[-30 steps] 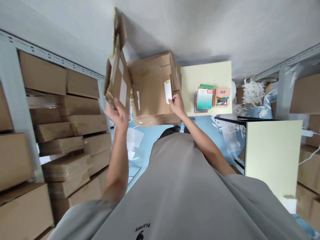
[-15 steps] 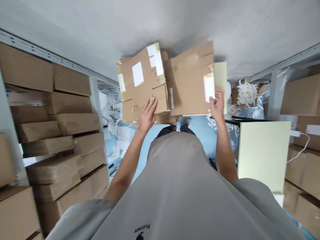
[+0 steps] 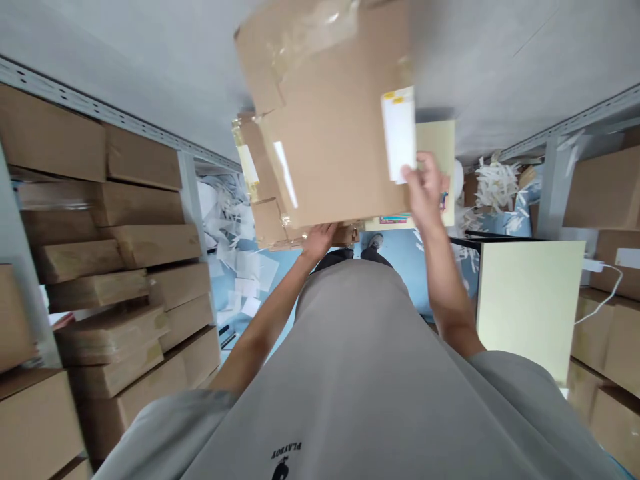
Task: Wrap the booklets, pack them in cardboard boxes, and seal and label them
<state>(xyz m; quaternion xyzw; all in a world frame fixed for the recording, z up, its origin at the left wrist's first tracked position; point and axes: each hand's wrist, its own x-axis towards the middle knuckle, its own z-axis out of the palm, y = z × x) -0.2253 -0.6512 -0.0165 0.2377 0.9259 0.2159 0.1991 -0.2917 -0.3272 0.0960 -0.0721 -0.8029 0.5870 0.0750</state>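
My right hand (image 3: 425, 183) pinches a brown flattened cardboard box (image 3: 340, 140) at its lower right corner, thumb beside a white label (image 3: 400, 133). This box is raised and tilted, with clear tape along its far side. It covers most of a pile of cardboard (image 3: 263, 163) lying to the left, whose taped left edge still shows. At the near edge of that pile lies my left hand (image 3: 320, 240), fingers stretched out and their tips partly hidden under the raised box. Part of a colourful printed item (image 3: 395, 219) shows below the box, on the pale yellow tabletop (image 3: 436, 137).
Shelves of stacked brown boxes (image 3: 150, 247) stand at the left, with more boxes (image 3: 605, 193) at the right. A pale yellow panel (image 3: 527, 307) is near my right arm. Paper scraps (image 3: 245, 280) and shredded paper (image 3: 495, 183) litter the blue floor. A grey wall (image 3: 500, 60) rises ahead.
My right hand has lifted the right-hand cardboard box and brought it left over the pile, uncovering the printed item. My left hand has slid from the pile's top toward its near edge.
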